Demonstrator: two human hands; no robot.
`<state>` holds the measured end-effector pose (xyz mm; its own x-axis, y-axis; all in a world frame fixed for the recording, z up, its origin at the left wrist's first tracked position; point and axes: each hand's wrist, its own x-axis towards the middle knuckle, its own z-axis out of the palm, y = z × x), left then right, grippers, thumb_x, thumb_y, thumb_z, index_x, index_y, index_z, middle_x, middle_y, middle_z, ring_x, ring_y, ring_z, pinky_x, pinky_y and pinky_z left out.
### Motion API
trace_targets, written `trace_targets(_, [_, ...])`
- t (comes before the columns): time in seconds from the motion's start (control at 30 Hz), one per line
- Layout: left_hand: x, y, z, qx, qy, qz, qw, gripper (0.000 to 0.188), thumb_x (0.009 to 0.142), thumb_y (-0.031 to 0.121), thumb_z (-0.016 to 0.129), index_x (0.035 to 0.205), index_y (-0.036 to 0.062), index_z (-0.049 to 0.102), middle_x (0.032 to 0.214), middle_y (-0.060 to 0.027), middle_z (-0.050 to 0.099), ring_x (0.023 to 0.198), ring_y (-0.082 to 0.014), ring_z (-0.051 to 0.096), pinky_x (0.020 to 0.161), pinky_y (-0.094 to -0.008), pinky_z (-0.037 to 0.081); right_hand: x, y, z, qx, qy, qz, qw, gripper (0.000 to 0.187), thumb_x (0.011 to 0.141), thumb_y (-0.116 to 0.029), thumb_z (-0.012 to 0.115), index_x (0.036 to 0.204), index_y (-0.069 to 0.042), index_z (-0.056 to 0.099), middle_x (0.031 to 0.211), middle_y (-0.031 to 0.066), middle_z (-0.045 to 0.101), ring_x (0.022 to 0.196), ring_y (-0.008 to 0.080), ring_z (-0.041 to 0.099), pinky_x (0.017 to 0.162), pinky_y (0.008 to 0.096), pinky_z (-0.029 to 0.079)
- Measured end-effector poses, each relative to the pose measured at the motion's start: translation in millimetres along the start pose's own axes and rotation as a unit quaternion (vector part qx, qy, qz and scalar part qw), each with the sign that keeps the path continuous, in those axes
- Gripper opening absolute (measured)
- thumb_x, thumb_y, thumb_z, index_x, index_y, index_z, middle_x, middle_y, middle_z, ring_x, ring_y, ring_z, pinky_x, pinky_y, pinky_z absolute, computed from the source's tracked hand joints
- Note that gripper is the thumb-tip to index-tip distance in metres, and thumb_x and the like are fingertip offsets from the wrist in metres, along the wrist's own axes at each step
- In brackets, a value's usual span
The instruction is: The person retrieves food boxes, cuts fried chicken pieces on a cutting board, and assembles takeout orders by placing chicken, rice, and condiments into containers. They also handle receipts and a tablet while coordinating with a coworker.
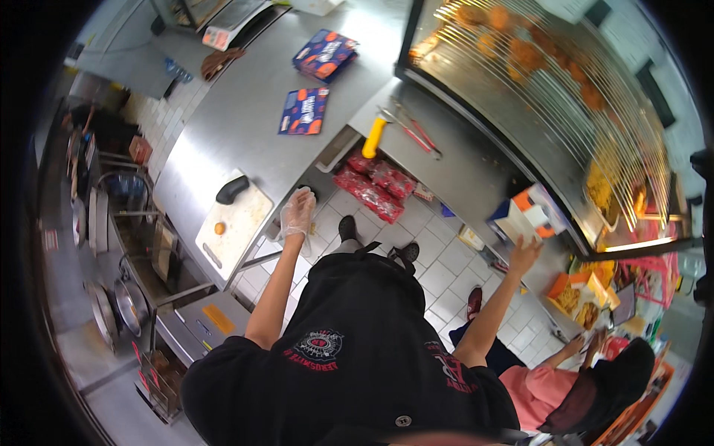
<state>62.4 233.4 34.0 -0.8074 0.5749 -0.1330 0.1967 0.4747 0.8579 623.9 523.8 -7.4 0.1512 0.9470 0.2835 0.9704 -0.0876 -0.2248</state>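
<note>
My left hand point(299, 212) wears a clear plastic glove. It hangs beside the steel counter's edge, fingers loosely extended and nothing visible in them. Nearest to it is a white cutting board point(249, 217) bearing a black object point(233, 190) and a small round orange-brown piece point(219, 228). My bare right hand point(525, 254) grips the near side of an open cardboard food box point(537, 211), coloured orange, white and dark blue. This box stands on the counter in front of a glass warming cabinet point(506, 134); its contents cannot be made out.
Fried pieces point(524, 56) lie on the cabinet's wire rack. Red-handled tongs point(418, 134) and a yellow-handled tool point(375, 137) rest on the counter. Blue-orange cartons point(303, 111) lie further back. Red packages point(375, 186) sit below. A co-worker point(547, 390) in pink stands right, near a filled box point(580, 297).
</note>
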Motion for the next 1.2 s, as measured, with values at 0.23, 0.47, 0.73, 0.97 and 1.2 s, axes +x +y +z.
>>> trace_targets(0.23, [15, -83, -80, -0.174, 0.029, -0.076, 0.981, 0.021, 0.099, 0.014, 0.065, 0.116, 0.0012, 0.064, 0.095, -0.009, 0.07, 0.084, -0.0154, 0.068, 0.079, -0.029, 0.056, -30, -266, -1, 0.321, 0.068, -0.011, 0.945, 0.026, 0.088, -0.025, 0.076, 0.101, -0.004, 0.068, 0.094, 0.0099, 0.07, 0.089, 0.0261, 0.066, 0.083, 0.0401, 0.051])
trace_targets(0.47, [44, -61, -88, -0.222, -0.079, -0.035, 0.971, 0.02, 0.101, 0.017, 0.064, 0.114, 0.0018, 0.065, 0.094, -0.0063, 0.069, 0.084, -0.014, 0.068, 0.077, -0.0292, 0.055, -144, -645, 74, 0.224, -0.334, -0.082, 0.912, 0.085, 0.079, -0.051, 0.079, 0.14, -0.002, 0.044, 0.122, 0.0229, 0.066, 0.116, 0.0401, 0.063, 0.099, 0.0488, 0.05])
trace_targets(0.73, [81, -20, -95, -0.188, -0.062, -0.048, 0.979, 0.025, 0.1, 0.02, 0.065, 0.116, 0.0014, 0.067, 0.092, -0.0087, 0.072, 0.077, -0.0133, 0.066, 0.071, -0.0293, 0.054, -159, -659, 90, 0.493, -0.578, 0.096, 0.643, 0.019, 0.096, -0.026, 0.069, 0.095, -0.007, 0.067, 0.089, 0.0053, 0.069, 0.061, 0.01, 0.061, 0.045, 0.0231, 0.037])
trace_targets(0.97, [148, 17, -50, -0.019, -0.01, 0.199, 0.98, 0.028, 0.095, 0.021, 0.068, 0.118, 0.0057, 0.069, 0.089, -0.0135, 0.072, 0.074, -0.0163, 0.069, 0.066, -0.0334, 0.053, -178, -575, -17, 0.658, -0.498, 0.167, 0.539, 0.023, 0.096, -0.029, 0.07, 0.089, -0.008, 0.064, 0.075, 0.0006, 0.062, 0.062, 0.0089, 0.06, 0.047, 0.0233, 0.038])
trace_targets(1.2, [177, 28, 58, -0.364, -0.185, -0.116, 0.905, 0.039, 0.092, 0.024, 0.071, 0.127, 0.0069, 0.064, 0.113, -0.0091, 0.07, 0.093, -0.0197, 0.068, 0.081, -0.0347, 0.053, -192, -504, -82, 0.618, -0.272, 0.004, 0.738, 0.052, 0.089, -0.026, 0.075, 0.13, -0.003, 0.053, 0.091, 0.0113, 0.067, 0.073, 0.0247, 0.067, 0.065, 0.0339, 0.054])
